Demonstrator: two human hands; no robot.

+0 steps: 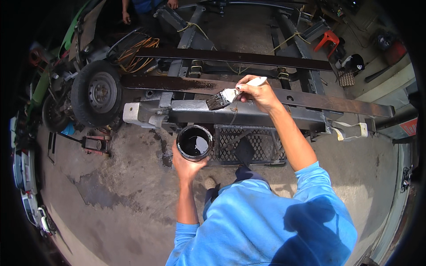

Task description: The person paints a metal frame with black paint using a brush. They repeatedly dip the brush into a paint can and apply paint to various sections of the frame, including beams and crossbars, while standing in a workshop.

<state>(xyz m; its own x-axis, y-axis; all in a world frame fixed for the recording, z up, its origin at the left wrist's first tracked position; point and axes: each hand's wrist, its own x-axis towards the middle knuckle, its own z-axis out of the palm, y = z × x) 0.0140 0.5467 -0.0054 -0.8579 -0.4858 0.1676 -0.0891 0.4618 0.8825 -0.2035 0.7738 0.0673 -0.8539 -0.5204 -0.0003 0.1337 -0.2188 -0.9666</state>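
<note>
My left hand (188,166) is wrapped round a round can of black paint (195,142), held upright with dark liquid inside. In my right hand (256,94) is a paintbrush (224,98), its pale handle pinched by the fingers. The brush's dark bristles point down to the left, over a grey metal crossbeam (191,105); whether they touch it I cannot tell. Just behind lies a long flat metal bar (306,99). Its left stretch is coated dark and glossy, while the right is bare brownish metal. A second dark bar (248,59) lies farther back across the frame.
A wheel with a tyre (101,94) stands at left, near a red floor jack (95,144). Orange cable (137,55) lies coiled behind it. Below the crossbeam is a metal mesh step (275,148). A red stool (327,42) stands far right. Another person's hand (127,17) shows at the top.
</note>
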